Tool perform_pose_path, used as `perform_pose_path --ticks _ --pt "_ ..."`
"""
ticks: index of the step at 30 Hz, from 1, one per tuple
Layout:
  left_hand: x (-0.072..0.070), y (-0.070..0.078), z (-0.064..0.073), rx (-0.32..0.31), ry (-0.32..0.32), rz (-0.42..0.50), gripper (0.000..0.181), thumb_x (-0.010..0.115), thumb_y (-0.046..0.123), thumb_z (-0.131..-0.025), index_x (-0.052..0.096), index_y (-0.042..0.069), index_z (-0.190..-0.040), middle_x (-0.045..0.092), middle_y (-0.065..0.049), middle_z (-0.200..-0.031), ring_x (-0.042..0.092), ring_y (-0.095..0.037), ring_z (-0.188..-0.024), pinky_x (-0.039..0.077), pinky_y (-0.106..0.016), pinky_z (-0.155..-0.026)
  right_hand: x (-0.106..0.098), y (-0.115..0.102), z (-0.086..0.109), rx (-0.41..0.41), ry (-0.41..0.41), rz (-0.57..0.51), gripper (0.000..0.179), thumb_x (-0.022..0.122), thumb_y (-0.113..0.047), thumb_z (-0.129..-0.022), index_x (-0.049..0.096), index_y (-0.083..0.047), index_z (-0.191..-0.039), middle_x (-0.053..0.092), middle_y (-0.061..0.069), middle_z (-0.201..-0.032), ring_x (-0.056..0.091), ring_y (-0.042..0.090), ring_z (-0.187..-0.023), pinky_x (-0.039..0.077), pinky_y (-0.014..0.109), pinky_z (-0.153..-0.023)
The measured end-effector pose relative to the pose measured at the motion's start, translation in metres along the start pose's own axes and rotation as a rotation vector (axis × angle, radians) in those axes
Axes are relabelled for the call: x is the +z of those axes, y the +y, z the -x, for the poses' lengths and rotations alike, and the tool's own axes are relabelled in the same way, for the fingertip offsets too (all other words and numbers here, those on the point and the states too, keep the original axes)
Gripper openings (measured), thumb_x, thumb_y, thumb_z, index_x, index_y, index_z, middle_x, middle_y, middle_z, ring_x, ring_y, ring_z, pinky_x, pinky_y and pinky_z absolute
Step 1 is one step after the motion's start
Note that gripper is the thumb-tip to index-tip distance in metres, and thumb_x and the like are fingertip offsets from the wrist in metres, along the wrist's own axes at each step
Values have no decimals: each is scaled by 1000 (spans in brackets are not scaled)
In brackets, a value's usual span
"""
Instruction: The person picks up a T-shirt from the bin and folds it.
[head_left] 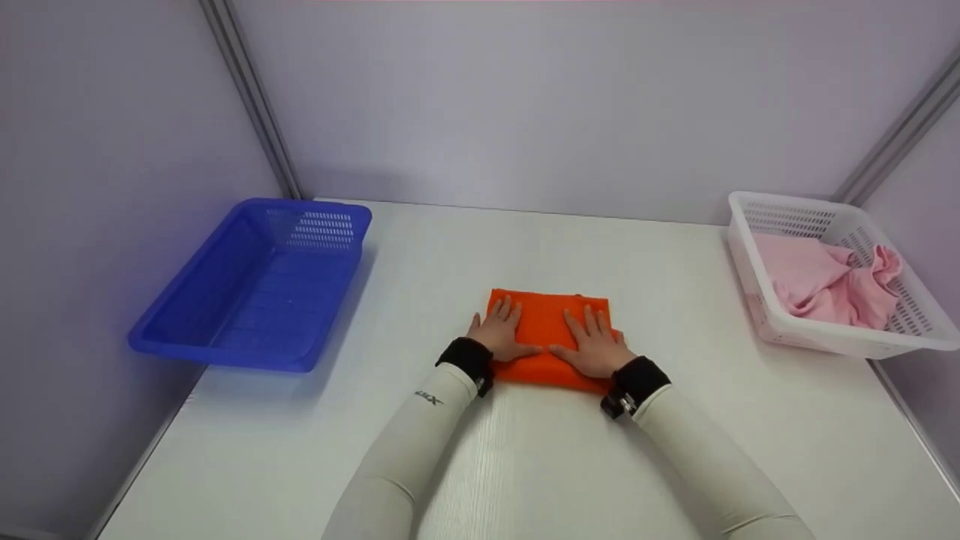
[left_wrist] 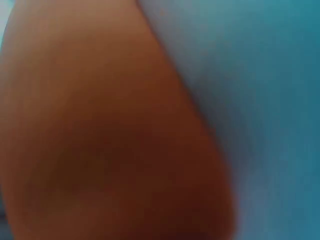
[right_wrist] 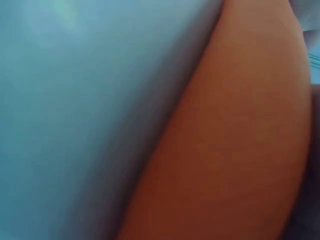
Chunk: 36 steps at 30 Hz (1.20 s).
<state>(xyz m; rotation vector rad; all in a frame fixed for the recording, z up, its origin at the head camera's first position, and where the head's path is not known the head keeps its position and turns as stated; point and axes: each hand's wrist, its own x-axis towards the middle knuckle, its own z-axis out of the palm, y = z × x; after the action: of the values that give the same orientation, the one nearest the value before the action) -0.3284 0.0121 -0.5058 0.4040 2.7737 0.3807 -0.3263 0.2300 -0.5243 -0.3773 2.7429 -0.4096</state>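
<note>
A folded orange cloth (head_left: 541,319) lies flat on the white table in the head view, roughly rectangular, with a small edge sticking out at its right side. My left hand (head_left: 500,332) rests on its left part, fingers spread and pointing away from me. On the right part lies my right hand (head_left: 598,349), also with fingers spread. The two thumbs point toward each other and almost meet over the middle of the cloth. Both wrist views are filled by a blurred orange-brown shape close to the lens, and I cannot tell whether it is skin or cloth.
To the left stands a blue plastic basket (head_left: 330,300) with nothing visible inside. At the right a white plastic basket (head_left: 750,255) holds crumpled pink cloth (head_left: 806,274). Pale panels (head_left: 525,105) enclose the white table (head_left: 420,300) at the back and sides.
</note>
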Motion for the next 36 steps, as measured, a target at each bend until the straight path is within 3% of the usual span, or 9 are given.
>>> perform_pose_path --ticks 4,8,11,13,17,21,25,30,36 --pt "-2 -4 1 -9 -31 1 102 52 69 -97 6 9 -166 -1 -8 -175 0 -22 -163 13 -55 -130 5 9 -4 -17 -17 -14 111 29 -89 -90 -3 -15 -166 -19 20 -171 -16 45 -158 2 77 -120" --pt "-1 0 8 -19 27 6 101 56 65 -97 9 8 -166 0 -12 -175 1 -26 -163 12 -56 -130 -1 6 10 -43 1 -43 102 37 -76 -98 -1 -11 -166 -17 22 -171 -16 45 -158 1 78 -119" --pt "3 11 24 29 113 5 92 60 55 -99 16 9 -165 5 -15 -174 4 -30 -163 12 -55 -130 -1 -5 34 -100 61 -64 92 48 -59 -103 6 -4 -165 -8 25 -171 -10 46 -158 2 78 -119" --pt "7 22 41 98 129 -25 84 61 47 -101 21 10 -164 10 -14 -174 6 -31 -162 14 -55 -130 4 -16 54 -151 81 -69 91 49 -57 -103 10 -2 -164 -4 25 -172 -7 46 -159 4 78 -119" --pt "19 40 72 206 70 -128 67 57 36 -105 31 13 -162 25 -7 -171 20 -26 -160 24 -49 -128 19 -30 83 -221 44 -65 90 50 -59 -103 15 -2 -164 3 24 -172 -1 45 -160 12 72 -122" --pt "31 35 86 242 62 -262 62 58 33 -104 37 18 -161 35 -7 -167 35 -26 -155 34 -44 -124 29 -26 93 -233 21 -15 89 51 -60 -102 19 -4 -164 7 26 -171 5 47 -159 20 67 -123" --pt "37 25 91 255 79 -320 68 65 36 -101 35 26 -161 32 -15 -167 35 -32 -155 38 -45 -122 32 -17 100 -238 26 17 87 55 -57 -101 21 -7 -164 7 30 -170 6 52 -157 23 67 -122" --pt "38 20 91 248 72 -290 72 67 39 -100 33 31 -162 28 -23 -167 33 -37 -155 38 -47 -121 30 -13 100 -222 46 31 83 59 -55 -100 25 -13 -164 10 35 -167 6 56 -155 27 69 -119" --pt "28 11 70 201 17 -227 76 65 47 -99 27 33 -163 17 -24 -170 23 -38 -158 31 -49 -125 20 -13 74 -207 25 49 84 57 -58 -100 23 -17 -165 8 35 -167 6 57 -155 35 69 -114"
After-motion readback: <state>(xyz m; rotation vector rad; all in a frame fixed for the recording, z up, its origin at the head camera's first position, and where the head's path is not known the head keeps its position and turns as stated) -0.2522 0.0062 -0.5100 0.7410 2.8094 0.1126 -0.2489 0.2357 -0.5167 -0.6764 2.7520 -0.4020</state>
